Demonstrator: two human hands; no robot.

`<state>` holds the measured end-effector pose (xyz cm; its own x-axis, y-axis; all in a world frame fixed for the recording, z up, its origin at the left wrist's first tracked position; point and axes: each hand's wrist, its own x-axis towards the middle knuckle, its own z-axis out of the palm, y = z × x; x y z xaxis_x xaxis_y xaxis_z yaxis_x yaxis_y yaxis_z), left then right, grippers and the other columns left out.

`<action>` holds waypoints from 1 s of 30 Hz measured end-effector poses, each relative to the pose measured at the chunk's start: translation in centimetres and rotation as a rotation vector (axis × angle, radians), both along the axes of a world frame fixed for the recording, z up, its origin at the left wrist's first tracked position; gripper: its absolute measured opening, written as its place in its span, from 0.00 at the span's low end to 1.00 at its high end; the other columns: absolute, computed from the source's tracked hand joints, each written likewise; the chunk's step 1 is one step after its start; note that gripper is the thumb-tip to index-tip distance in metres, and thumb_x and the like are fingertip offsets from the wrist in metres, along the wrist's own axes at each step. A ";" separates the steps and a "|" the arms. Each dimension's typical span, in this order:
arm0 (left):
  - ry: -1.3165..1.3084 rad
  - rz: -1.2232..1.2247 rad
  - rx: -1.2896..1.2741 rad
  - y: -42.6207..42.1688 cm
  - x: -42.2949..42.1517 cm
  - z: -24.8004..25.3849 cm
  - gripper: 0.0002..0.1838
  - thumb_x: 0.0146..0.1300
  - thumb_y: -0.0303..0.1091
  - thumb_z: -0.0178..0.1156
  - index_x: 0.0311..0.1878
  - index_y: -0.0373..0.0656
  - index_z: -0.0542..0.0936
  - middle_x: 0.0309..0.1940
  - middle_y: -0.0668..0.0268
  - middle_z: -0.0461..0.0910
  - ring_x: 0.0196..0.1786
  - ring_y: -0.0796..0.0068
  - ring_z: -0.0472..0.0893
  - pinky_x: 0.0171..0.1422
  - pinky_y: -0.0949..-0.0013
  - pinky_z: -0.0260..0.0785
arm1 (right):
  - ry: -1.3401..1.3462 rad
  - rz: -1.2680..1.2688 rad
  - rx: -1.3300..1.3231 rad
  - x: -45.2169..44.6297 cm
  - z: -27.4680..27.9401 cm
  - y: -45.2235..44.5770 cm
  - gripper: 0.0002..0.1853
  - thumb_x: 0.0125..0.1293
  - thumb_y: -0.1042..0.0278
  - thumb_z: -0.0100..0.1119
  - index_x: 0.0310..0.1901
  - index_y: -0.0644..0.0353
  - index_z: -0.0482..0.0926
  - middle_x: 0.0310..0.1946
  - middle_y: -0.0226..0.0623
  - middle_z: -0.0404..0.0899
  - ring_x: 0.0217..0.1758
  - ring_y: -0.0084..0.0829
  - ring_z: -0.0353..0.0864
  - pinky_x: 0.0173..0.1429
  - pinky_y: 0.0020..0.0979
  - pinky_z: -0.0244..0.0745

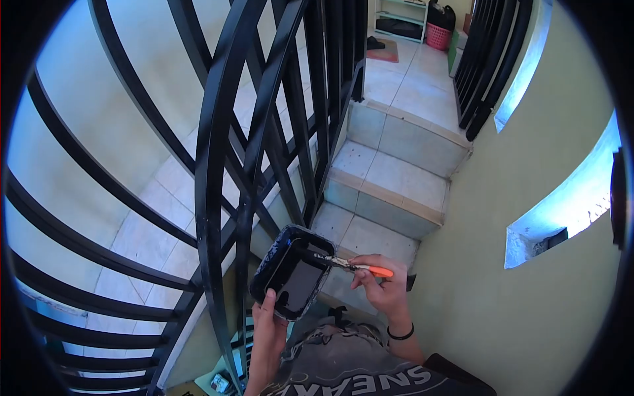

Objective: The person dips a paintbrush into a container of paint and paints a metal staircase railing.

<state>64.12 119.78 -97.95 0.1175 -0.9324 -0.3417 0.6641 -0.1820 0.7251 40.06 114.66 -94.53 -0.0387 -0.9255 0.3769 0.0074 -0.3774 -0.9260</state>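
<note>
My left hand (267,323) is wrapped round the lower edge of a black plastic tub (265,264), thumb over its rim. Dark liquid that looks like black paint (300,285) lies in the tub, and pale smears mark the rim. Between the fingers of my right hand (383,290) is a paintbrush (342,264) with an orange handle end and a paint-crusted middle. Its bristle end reaches over the tub, dark against the dark inside; I cannot tell whether it touches the liquid.
Black metal railings (210,165) curve close along the left. Tiled steps (396,198) rise ahead to a landing with a pink basket (438,36) and a shelf (401,23). A green-yellow wall (475,297) with slanted openings stands on the right.
</note>
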 end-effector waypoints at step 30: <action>-0.055 0.120 -0.056 5.2 1.6 -2.9 0.32 0.76 0.46 0.62 0.74 0.39 0.67 0.67 0.57 0.77 0.66 0.63 0.80 0.67 0.55 0.76 | 0.159 0.075 -0.175 3.8 -1.2 2.3 0.07 0.68 0.71 0.68 0.45 0.62 0.87 0.36 0.40 0.89 0.33 0.37 0.90 0.37 0.31 0.82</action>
